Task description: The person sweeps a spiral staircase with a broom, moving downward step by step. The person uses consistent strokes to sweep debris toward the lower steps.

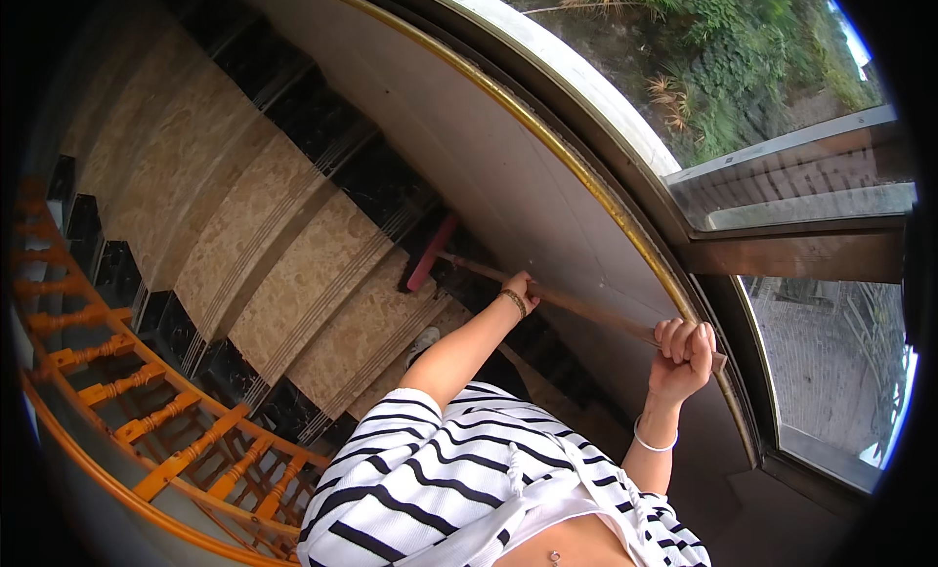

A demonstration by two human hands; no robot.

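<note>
A broom with a pink head and a long wooden handle slants across the view in front of me. My left hand, with a beaded bracelet at the wrist, is wrapped around the handle's lower part. Higher up, close to the handle's end, my right hand grips it in a fist; a white bangle circles that wrist. The broom head rests on a stair with a patterned tan tread, beside the black stone border along the wall. Its bristles are mostly hidden in shadow.
Tan stairs with dark edging descend to the upper left. An orange wooden balustrade curves along the left. A pale wall with a brass-coloured rail runs on the right, under a window frame. One shoe shows below my left arm.
</note>
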